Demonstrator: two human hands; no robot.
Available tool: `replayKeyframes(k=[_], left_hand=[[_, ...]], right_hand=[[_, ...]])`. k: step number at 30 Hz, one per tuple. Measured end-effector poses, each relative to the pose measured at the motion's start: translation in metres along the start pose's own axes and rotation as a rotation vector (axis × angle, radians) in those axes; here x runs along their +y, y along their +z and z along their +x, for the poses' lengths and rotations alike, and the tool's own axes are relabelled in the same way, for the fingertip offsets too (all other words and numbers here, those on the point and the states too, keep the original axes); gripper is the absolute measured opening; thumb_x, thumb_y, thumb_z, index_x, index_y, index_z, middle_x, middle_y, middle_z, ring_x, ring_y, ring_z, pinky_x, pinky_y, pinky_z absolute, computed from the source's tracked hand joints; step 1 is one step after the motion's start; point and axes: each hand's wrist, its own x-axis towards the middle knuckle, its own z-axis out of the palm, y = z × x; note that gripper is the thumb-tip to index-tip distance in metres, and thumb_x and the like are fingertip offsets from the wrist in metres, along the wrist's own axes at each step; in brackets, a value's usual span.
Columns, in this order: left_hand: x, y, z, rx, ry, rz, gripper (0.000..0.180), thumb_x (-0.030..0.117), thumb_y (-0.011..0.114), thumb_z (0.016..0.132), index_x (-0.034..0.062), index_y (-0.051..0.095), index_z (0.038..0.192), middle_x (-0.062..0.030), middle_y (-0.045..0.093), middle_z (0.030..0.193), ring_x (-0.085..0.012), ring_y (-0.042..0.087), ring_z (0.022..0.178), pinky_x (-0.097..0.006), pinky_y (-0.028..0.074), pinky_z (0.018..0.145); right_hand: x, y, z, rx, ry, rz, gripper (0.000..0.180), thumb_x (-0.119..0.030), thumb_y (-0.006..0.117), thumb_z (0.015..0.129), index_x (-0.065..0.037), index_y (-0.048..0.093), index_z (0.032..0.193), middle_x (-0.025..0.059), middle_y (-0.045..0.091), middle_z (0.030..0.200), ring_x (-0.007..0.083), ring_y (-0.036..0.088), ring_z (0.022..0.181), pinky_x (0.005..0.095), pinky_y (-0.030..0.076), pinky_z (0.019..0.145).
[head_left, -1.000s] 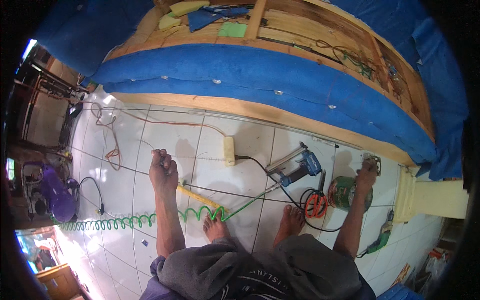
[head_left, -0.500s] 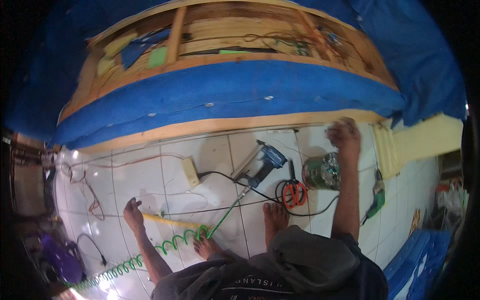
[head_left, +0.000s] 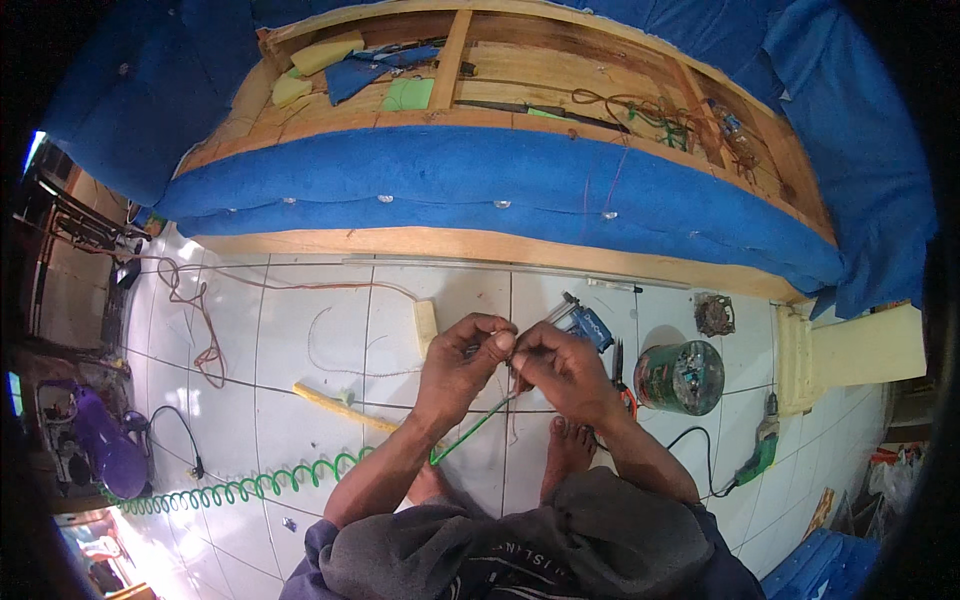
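My left hand (head_left: 462,365) and my right hand (head_left: 562,368) meet over the floor in front of me, fingertips pinched close together. What they pinch is too small to make out; a thin pale strand (head_left: 514,425) shows just below them. Partly hidden behind my right hand lies a blue air stapler (head_left: 585,325), with a green coiled air hose (head_left: 290,482) stretching off to the left. Scissors (head_left: 619,375) with orange handles lie beside my right wrist. A cream power strip (head_left: 425,325) is just beyond my left hand.
Ahead stands a wooden frame (head_left: 560,238) padded in blue fabric (head_left: 450,165). To the right are a round tub (head_left: 680,378), a dark clump (head_left: 714,313), a green drill (head_left: 762,447) and yellow foam (head_left: 865,345). A yellow strip (head_left: 340,408) and a purple object (head_left: 108,440) lie left.
My right hand has come back from beyond the tub to the middle, and my left has moved in from the left to meet it. The view has shifted, and the dark clump now shows.
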Motion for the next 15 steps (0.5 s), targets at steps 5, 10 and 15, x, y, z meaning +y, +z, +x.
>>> replayKeyframes(k=[5, 10, 15], left_hand=[[-0.009, -0.014, -0.002, 0.134, -0.055, -0.041, 0.023, 0.026, 0.074, 0.096, 0.0037, 0.069, 0.100, 0.0036, 0.063, 0.082, -0.0050, 0.048, 0.070, -0.023, 0.041, 0.061], [-0.015, -0.016, -0.004, 0.184, -0.006, 0.097, 0.024, 0.025, 0.073, 0.096, 0.0020, 0.069, 0.099, 0.0020, 0.064, 0.084, -0.0056, 0.052, 0.074, -0.023, 0.043, 0.065], [-0.017, -0.005, -0.008, 0.087, -0.019, 0.185, 0.024, 0.023, 0.073, 0.096, -0.0005, 0.069, 0.100, -0.0026, 0.069, 0.089, -0.0089, 0.060, 0.083, -0.026, 0.049, 0.075]], right_hand=[[0.010, -0.004, -0.002, -0.145, 0.051, -0.269, 0.014, -0.013, 0.062, 0.097, 0.001, 0.064, 0.100, 0.0070, 0.069, 0.084, 0.0122, 0.068, 0.077, 0.0293, 0.054, 0.069], [0.013, -0.008, 0.008, -0.032, -0.045, -0.349, 0.020, -0.015, 0.065, 0.098, 0.000, 0.068, 0.110, 0.0099, 0.073, 0.094, 0.0134, 0.069, 0.082, 0.0300, 0.054, 0.071], [0.005, -0.006, 0.019, 0.116, -0.116, -0.242, 0.023, -0.016, 0.068, 0.097, 0.000, 0.069, 0.114, 0.0119, 0.073, 0.105, 0.0154, 0.072, 0.086, 0.0296, 0.059, 0.072]])
